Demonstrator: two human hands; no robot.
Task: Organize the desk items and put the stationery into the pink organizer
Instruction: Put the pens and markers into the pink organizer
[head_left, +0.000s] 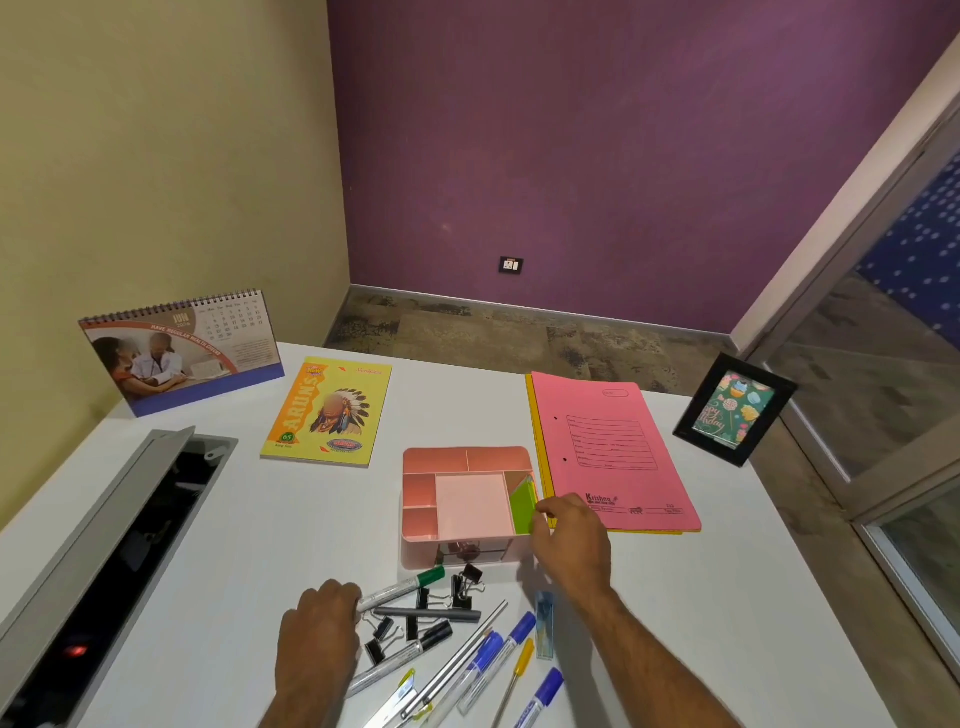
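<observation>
Grip, right hand (569, 540): fingertips pinched on the edge of the green sticky notes (523, 505), which stand on edge in the right-hand slot of the pink organizer (467, 460) at centre frame; thumb side is hidden, so the firmness of the hold cannot be told.

Grip, left hand (319, 631): curled loosely over the near end of the green-capped marker (402, 590), lower centre; whether it clasps it cannot be told.

Stock on desk: pens, markers and binder clips (470, 584) scattered just below the organizer.

Key relation: the marker's long axis runs lower left to upper right, cap pointing at the organizer; the left hand is nearer, so it probably lifts up and rightward.
</observation>
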